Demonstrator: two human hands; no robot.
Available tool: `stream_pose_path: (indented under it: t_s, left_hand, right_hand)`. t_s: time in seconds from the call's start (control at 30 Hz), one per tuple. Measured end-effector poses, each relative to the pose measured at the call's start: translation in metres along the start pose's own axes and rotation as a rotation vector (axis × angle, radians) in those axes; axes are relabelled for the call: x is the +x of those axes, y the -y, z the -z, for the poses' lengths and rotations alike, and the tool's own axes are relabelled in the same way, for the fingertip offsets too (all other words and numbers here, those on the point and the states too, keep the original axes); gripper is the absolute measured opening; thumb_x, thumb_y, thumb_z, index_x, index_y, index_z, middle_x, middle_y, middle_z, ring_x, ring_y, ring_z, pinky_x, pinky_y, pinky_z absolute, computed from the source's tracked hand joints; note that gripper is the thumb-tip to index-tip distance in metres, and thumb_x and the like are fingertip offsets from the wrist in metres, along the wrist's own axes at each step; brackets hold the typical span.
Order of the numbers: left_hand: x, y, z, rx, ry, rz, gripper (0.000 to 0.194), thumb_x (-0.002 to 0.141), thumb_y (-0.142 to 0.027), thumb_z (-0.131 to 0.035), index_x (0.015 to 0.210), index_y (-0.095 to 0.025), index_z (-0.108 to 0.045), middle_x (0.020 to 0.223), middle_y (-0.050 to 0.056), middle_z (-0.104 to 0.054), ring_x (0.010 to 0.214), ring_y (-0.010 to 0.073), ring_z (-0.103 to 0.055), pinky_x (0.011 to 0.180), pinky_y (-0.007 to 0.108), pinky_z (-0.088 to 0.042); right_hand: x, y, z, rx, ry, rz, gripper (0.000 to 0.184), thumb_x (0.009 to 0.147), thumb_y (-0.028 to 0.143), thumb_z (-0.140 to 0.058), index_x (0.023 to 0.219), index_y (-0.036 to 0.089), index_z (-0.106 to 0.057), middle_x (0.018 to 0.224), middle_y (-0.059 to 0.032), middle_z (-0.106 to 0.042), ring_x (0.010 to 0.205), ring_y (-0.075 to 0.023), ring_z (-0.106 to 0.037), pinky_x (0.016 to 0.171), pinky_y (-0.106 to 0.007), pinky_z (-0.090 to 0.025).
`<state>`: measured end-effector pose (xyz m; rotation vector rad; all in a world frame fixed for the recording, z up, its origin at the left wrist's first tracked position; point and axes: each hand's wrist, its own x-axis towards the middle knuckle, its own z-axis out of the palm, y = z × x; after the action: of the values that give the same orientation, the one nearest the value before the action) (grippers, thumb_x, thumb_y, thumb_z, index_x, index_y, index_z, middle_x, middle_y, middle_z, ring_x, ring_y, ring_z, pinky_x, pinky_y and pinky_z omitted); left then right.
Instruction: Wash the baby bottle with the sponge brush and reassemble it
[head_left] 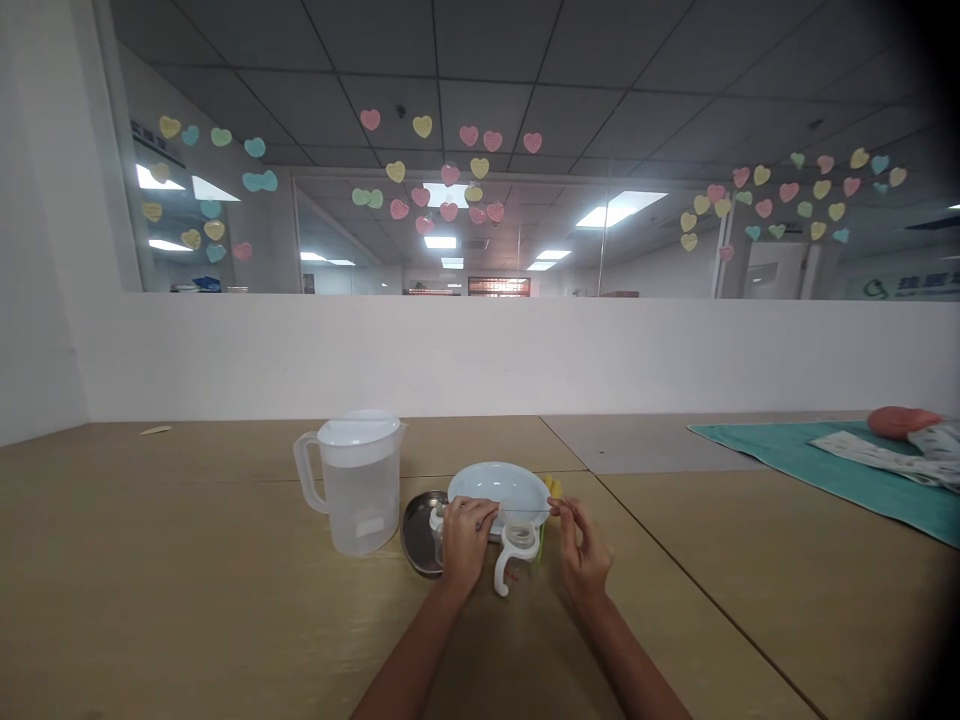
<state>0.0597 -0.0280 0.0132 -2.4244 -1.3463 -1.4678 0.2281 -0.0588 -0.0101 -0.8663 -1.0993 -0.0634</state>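
My left hand and my right hand are raised over the wooden table, each pinching one end of a thin straight piece, perhaps a straw or tube, stretched level between them. Just below it stands a small clear bottle with white looped handles. Behind the hands lies a pale blue bowl, and a round metal dish sits to its left, partly hidden by my left hand. A clear plastic pitcher with a white lid holds water at the left.
A teal mat with printed cloth and an orange thing lies at the far right. A low white wall with glass above bounds the table's far edge. Something yellow peeks from behind the bowl.
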Motion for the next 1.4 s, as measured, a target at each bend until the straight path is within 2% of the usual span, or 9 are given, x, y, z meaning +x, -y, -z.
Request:
stream_pose_path:
  t_s: [0.2,0.33,0.47,0.7,0.93,1.13,1.27,1.4]
  left_hand:
    - [0.0,-0.001,-0.001,-0.069,-0.027,0.016,0.02,0.087,-0.026,-0.053,0.094,-0.026,-0.071,0.093,0.001,-0.072,0.087,0.02,-0.057,0.082,0.036,-0.041]
    - [0.0,0.001,0.0,-0.081,-0.013,0.023,0.021,0.087,-0.027,-0.052,0.095,-0.025,-0.071,0.09,0.002,-0.073,0.085,0.0202,-0.057,0.081,0.037,-0.042]
    - [0.0,-0.001,-0.001,-0.078,0.028,0.01,0.022,0.088,-0.029,-0.051,0.094,-0.025,-0.072,0.089,0.003,-0.073,0.084,0.0205,-0.056,0.081,0.037,-0.041]
    - [0.001,-0.004,0.0,-0.07,-0.021,0.007,0.026,0.09,-0.031,-0.047,0.093,-0.023,-0.072,0.089,0.004,-0.072,0.084,0.0209,-0.056,0.079,0.037,-0.041]
    - [0.0,-0.008,0.003,-0.069,-0.033,-0.023,0.023,0.089,-0.029,-0.049,0.094,-0.024,-0.071,0.088,0.003,-0.072,0.084,0.0196,-0.056,0.079,0.036,-0.041]
    - [0.0,-0.018,0.005,-0.036,-0.028,-0.088,0.025,0.09,-0.027,-0.047,0.098,-0.025,-0.07,0.093,0.003,-0.071,0.086,0.0195,-0.055,0.079,0.036,-0.041]
    - [0.0,-0.014,0.007,0.025,-0.036,-0.12,0.026,0.091,-0.029,-0.045,0.099,-0.025,-0.069,0.095,0.003,-0.07,0.089,0.0196,-0.054,0.083,0.037,-0.039]
    - [0.002,-0.007,0.011,0.162,-0.112,-0.146,0.025,0.092,-0.025,-0.045,0.101,-0.026,-0.068,0.098,0.002,-0.069,0.092,0.0203,-0.053,0.085,0.038,-0.036]
  right_hand:
    - [-0.004,0.002,-0.004,0.028,0.005,-0.015,0.024,0.086,0.039,-0.049,0.097,0.019,-0.058,0.081,-0.0056,-0.072,0.064,-0.0154,-0.067,0.069,-0.028,-0.054]
    - [-0.011,-0.001,-0.009,0.059,0.072,-0.064,0.03,0.085,0.043,-0.05,0.098,0.018,-0.058,0.082,-0.0068,-0.073,0.06,-0.0142,-0.065,0.063,-0.026,-0.054]
    - [-0.014,-0.007,-0.011,0.055,0.141,-0.083,0.031,0.086,0.042,-0.05,0.099,0.017,-0.062,0.087,-0.0069,-0.072,0.065,-0.0141,-0.066,0.066,-0.026,-0.054]
    - [-0.009,-0.007,-0.009,0.013,0.179,0.014,0.027,0.086,0.038,-0.052,0.092,0.02,-0.07,0.09,-0.0068,-0.072,0.08,-0.0188,-0.067,0.075,-0.031,-0.055]
    - [-0.003,0.007,-0.009,0.01,0.252,0.191,0.021,0.088,0.029,-0.051,0.094,0.021,-0.07,0.087,-0.0069,-0.072,0.08,-0.0186,-0.067,0.073,-0.031,-0.054]
    - [0.0,0.013,-0.01,-0.05,0.353,0.265,0.025,0.091,0.028,-0.045,0.094,0.021,-0.068,0.089,-0.0071,-0.07,0.085,-0.0186,-0.065,0.078,-0.033,-0.052]
    - [0.0,0.012,-0.009,-0.112,0.318,0.294,0.023,0.091,0.028,-0.044,0.09,0.021,-0.066,0.085,-0.0063,-0.068,0.081,-0.0178,-0.063,0.076,-0.032,-0.051]
    - [-0.003,0.005,-0.009,-0.143,0.191,0.297,0.021,0.09,0.028,-0.045,0.083,0.02,-0.063,0.076,-0.0044,-0.066,0.073,-0.0165,-0.061,0.071,-0.03,-0.049]
